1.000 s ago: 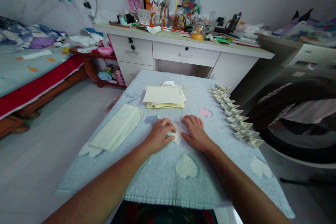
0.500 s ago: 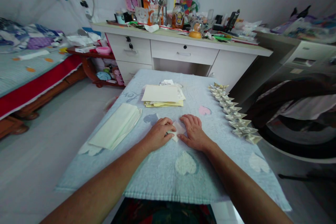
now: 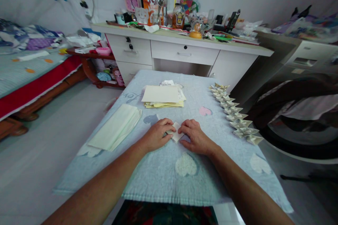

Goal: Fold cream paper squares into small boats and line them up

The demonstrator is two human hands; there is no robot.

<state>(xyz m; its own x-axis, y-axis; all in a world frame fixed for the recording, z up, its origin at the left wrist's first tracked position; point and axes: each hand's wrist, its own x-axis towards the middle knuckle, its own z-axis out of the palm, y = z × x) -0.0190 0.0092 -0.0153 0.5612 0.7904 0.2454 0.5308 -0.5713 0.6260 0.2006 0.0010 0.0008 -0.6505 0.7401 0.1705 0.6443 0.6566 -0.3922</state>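
Note:
A small, folded piece of cream paper (image 3: 176,135) lies on the cloth-covered table between my hands, one corner pointing towards me. My left hand (image 3: 158,135) grips its left corner, thumb below and fingers curled above. At the opposite corner, my right hand (image 3: 195,137) holds the paper with bent, closed fingers. Both hands partly cover the paper, so its full outline is hidden. Just beyond is a stack of cream and yellow paper sheets (image 3: 161,94). Long pale green paper sheets (image 3: 115,127) lie to the left.
A slanting row of folded paper pieces (image 3: 236,116) runs along the table's right side. A crumpled white scrap (image 3: 167,82) sits behind the paper stack. Beyond the table stands a cluttered white desk (image 3: 185,50), with a washing machine (image 3: 303,59) at right and a bed (image 3: 31,74) at left.
My right hand has gone from flat, spread fingers to bent fingers drawn in at the paper's right corner. More of the paper's middle shows. My left hand has barely moved.

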